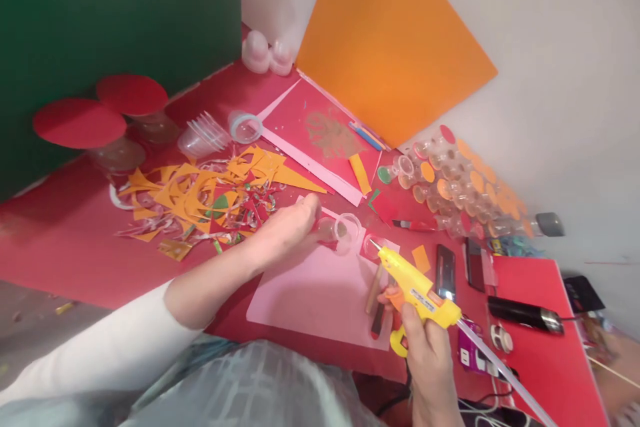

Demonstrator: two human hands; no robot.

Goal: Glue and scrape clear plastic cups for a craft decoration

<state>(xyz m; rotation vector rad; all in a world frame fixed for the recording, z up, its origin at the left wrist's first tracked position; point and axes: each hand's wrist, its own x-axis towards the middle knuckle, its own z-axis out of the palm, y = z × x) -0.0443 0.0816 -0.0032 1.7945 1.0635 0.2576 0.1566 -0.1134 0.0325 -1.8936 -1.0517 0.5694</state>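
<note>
My right hand (425, 340) grips a yellow hot glue gun (413, 283) with an orange trigger. A long clear glue stick (505, 370) sticks out of its back end. The gun's metal nozzle points up and left, close to a small round red-tinted piece (371, 247). My left hand (293, 223) is closed on a clear plastic cup (347, 232) lying sideways, its round rim facing the nozzle. The fingers of this hand are partly hidden behind its back. Below both hands lies a pink board (320, 300).
Orange paper scraps (200, 187) are heaped at left, near stacked clear cups (205, 133) and red discs (80, 123) on cups. Several joined cups (465, 180) stand at right, by a phone (445, 271) and a black cylinder (525, 313). An orange sheet (390, 40) leans on the wall.
</note>
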